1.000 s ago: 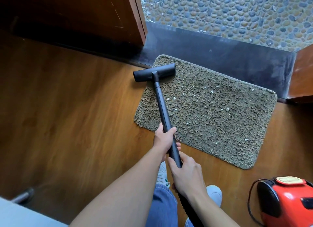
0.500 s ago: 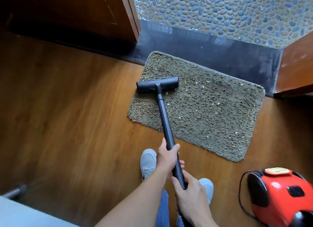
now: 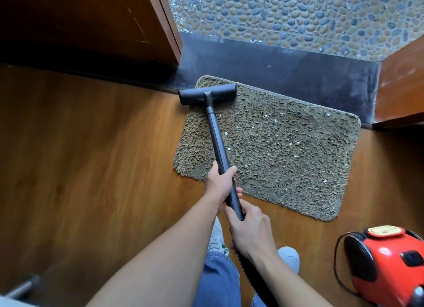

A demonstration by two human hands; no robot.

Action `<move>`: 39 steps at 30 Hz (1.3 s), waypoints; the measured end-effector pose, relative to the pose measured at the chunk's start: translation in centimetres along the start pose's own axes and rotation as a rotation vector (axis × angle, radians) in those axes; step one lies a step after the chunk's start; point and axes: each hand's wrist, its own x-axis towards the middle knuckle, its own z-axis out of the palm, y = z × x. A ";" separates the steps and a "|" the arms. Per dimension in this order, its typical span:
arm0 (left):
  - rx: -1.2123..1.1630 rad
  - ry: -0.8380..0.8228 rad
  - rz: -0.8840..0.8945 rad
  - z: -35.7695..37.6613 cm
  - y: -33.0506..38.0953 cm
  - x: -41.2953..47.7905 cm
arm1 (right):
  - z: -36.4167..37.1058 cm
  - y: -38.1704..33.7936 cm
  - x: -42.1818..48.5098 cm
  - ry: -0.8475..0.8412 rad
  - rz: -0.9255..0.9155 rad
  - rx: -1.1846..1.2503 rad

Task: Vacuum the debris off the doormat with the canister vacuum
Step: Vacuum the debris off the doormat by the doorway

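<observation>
Doormat (image 3: 286,150) flat on wood floor (image 3: 91,169) against dark threshold (image 3: 286,66), white debris (image 3: 266,132) scattered. Nozzle (image 3: 207,93) on far-left corner. Left hand (image 3: 219,185), right hand (image 3: 250,233): grip wrapped tight round wand (image 3: 219,146). Red canister vacuum (image 3: 387,263) right, off mat.

Olive doormat (image 3: 286,150), perhaps white-flecked; black wand (image 3: 218,144); red canister (image 3: 390,261).

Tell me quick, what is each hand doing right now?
Left hand: closed around the long black vacuum wand, higher up.
Right hand: closed around the same wand's lower end, near the ribbed black hose.
</observation>
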 end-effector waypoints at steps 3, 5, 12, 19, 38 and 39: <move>-0.004 -0.013 -0.020 -0.5 0.9 0.7 | 0.0 -1.3 0.4 -0.016 0.032 -0.004; 0.006 -0.021 -0.029 -0.8 0.9 0.6 | 0.0 -1.7 0.1 -0.027 0.045 -0.017; 0.069 -0.007 -0.012 -0.7 0.1 -0.7 | -0.7 -1.6 -1.5 -0.072 0.075 0.034; 0.058 0.017 -0.034 1.8 -5.1 -4.3 | -2.5 3.5 -5.0 -0.107 0.067 -0.021; 0.031 0.026 -0.062 4.4 -11.1 -9.7 | -3.5 10.3 -9.7 -0.082 0.024 -0.020; 0.042 0.025 -0.061 4.2 -10.6 -9.1 | -3.4 9.7 -9.3 -0.081 0.028 -0.008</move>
